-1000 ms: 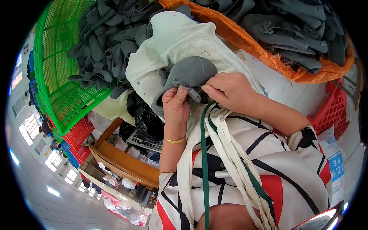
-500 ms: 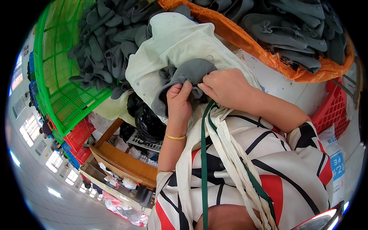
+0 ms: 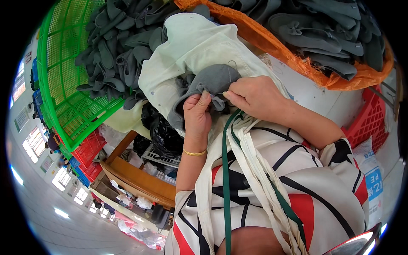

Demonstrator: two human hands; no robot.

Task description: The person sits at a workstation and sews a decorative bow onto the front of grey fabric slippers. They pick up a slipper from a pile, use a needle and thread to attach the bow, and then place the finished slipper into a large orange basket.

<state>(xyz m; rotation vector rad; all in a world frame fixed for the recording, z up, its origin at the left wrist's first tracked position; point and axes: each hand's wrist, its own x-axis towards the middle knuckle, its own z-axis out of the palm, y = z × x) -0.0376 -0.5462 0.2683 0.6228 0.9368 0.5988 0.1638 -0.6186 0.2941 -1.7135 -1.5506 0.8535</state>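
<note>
Slipper [image 3: 217,79], grey, felt-like, round-toed

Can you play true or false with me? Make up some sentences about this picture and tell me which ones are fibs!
1. The left hand holds a grey shoe. True.
2. The big basket is blue. False: it is green.
3. A gold-coloured bracelet shows below the left hand. True.
4. The orange sack is at the lower left. False: it is at the upper right.
5. The shoe rests against a pale cloth. True.
</note>
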